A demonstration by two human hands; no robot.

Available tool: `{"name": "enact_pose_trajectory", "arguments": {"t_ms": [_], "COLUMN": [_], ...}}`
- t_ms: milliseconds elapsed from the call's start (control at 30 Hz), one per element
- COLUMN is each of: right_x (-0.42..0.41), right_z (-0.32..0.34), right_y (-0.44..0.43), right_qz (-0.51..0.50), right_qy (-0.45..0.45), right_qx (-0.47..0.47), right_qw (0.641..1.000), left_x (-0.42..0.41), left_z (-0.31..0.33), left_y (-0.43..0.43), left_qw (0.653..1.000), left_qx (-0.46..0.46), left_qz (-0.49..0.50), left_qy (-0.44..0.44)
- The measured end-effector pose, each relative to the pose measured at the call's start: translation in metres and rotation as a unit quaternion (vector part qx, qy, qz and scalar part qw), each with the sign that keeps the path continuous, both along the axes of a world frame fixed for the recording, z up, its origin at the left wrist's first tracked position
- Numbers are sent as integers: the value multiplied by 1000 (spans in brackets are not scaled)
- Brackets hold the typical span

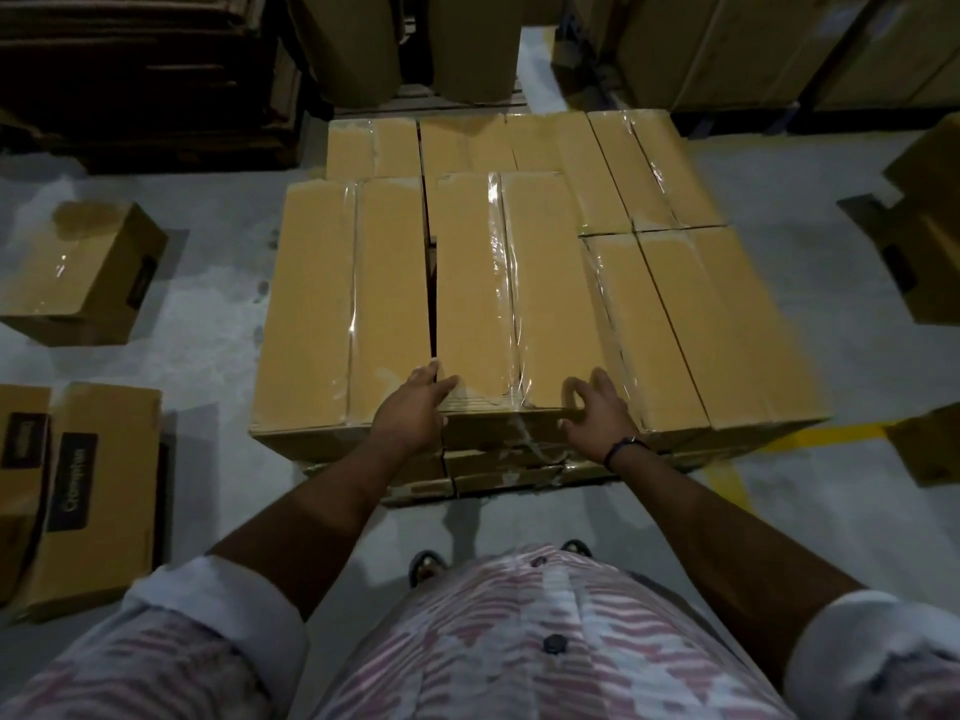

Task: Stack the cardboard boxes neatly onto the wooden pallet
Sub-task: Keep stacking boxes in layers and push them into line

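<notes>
Several long taped cardboard boxes lie side by side in a stack in front of me; the wooden pallet beneath them is hidden. The middle top box (511,288) sits between a left box (343,304) and a lower right box (691,324). My left hand (415,407) rests on the middle box's near left corner with fingers extended over its top. My right hand (597,410) touches the near right corner of the same box, fingers loosely bent and spread. A narrow dark gap separates the middle box from the left one.
Loose cardboard boxes lie on the grey floor: one at the left (85,272), two at the near left (98,491), others at the right (930,236). Tall stacks of cardboard stand behind (145,75). A yellow floor line (831,439) runs at the right.
</notes>
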State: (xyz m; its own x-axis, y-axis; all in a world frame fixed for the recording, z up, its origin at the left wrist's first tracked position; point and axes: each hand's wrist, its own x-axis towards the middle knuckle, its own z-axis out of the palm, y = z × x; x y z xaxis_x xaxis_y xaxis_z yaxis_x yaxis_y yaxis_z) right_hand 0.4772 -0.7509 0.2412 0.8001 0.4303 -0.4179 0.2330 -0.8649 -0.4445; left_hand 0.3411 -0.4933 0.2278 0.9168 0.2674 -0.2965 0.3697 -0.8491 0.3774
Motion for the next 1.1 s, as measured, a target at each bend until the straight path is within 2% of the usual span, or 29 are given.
{"name": "enact_pose_trajectory", "arguments": {"t_ms": [200,300,500,900,1100], "right_x": [9,13,21,27,35], "right_z": [15,20,23,28,25], "right_y": [-1,-3,-8,-14,-8], "right_qz": [-144,-172,-162,-134,-148], "right_qy": [25,50,63,49,58], "right_qx": [77,89,71,64,67], "right_qw": [986,980,982,988,985], "left_x": [5,9,17,11,18], "left_z": [4,11,17,20,26], "left_y": [-13,-16,-23,-46,-28], "left_qw": [990,986,971,957,969], "left_qx": [-63,-66,-103,-123,-99], "left_qz": [111,145,205,246,222], "left_qy": [-51,-57,-62,-88,-34]}}
